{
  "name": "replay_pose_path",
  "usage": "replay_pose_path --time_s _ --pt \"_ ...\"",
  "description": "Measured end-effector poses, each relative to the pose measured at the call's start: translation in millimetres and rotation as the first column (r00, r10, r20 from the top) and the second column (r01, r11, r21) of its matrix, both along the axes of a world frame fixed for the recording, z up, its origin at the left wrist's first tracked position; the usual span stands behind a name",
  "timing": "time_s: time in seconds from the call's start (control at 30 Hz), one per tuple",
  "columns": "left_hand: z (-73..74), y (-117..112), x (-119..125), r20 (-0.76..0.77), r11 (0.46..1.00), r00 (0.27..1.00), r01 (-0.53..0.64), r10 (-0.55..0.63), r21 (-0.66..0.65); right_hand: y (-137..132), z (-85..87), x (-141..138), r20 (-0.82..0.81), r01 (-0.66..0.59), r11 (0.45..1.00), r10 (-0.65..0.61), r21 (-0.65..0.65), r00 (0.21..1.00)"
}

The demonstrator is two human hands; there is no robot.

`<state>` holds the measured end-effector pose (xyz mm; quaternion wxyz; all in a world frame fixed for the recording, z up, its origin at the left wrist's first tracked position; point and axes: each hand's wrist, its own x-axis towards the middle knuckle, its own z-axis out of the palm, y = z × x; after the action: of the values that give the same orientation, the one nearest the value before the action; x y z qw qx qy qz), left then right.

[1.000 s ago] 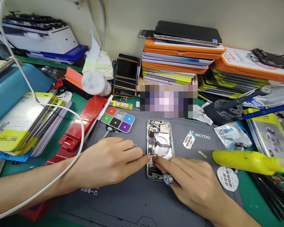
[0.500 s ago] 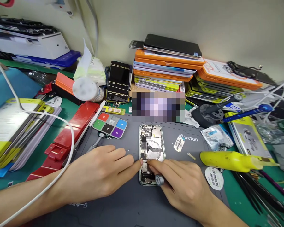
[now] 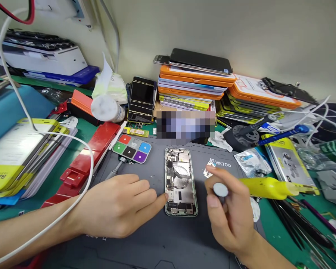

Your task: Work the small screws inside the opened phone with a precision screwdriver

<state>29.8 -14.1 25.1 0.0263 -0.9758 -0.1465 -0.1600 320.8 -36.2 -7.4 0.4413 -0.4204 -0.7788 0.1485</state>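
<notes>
An opened smartphone (image 3: 182,183) lies on the dark grey mat (image 3: 156,239), its circuit board, metal plates and round coil exposed. My left hand (image 3: 120,205) is at its left side, with the index fingertip on the frame edge and the other fingers curled in; the thumb is hidden. To the right of the phone, my right hand (image 3: 232,213) is raised off the mat and closed around a small screwdriver (image 3: 220,189). Only the screwdriver's round grey end cap and a bit of handle show; the tip is hidden.
A magnetic screw pad (image 3: 132,149) with coloured squares sits left of the phone. A yellow bottle (image 3: 266,187) lies beyond my right hand, near tweezers (image 3: 294,220). A white cable (image 3: 91,160) crosses over my left forearm. Stacked boxes (image 3: 193,87) line the back.
My right hand has lifted away from the phone to the right, taking the screwdriver with it and uncovering the phone's lower right part. My left hand stays at the phone's left edge.
</notes>
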Motion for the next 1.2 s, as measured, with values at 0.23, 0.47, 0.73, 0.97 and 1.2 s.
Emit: replay_pose_path --time_s 0.23,0.47,0.73,0.97,1.2 --pt "4.1 -2 1 0.065 0.997 0.995 0.081 -0.081 0.007 4 0.1 -14 -0.405 -0.036 0.993 -0.013 -0.113 0.914" --pt "3.0 -5 0 0.057 0.994 0.993 0.105 -0.105 0.0 11 2.5 -5 0.134 0.047 0.996 -0.057 0.075 0.989" --pt "0.3 -5 -2 0.056 0.994 0.992 0.11 -0.109 -0.014 5 7.9 -6 0.117 -0.016 0.981 -0.007 0.192 0.993" --pt "-0.4 -2 -3 -0.019 0.993 0.993 0.114 -0.114 0.003 -16 7.9 -25 -0.302 -0.142 0.975 0.086 -0.168 0.95" --pt "-4.0 -2 -4 -0.021 0.994 0.994 0.105 -0.104 0.029 -16 2.0 -21 -0.105 -0.145 0.989 0.147 0.031 0.983"
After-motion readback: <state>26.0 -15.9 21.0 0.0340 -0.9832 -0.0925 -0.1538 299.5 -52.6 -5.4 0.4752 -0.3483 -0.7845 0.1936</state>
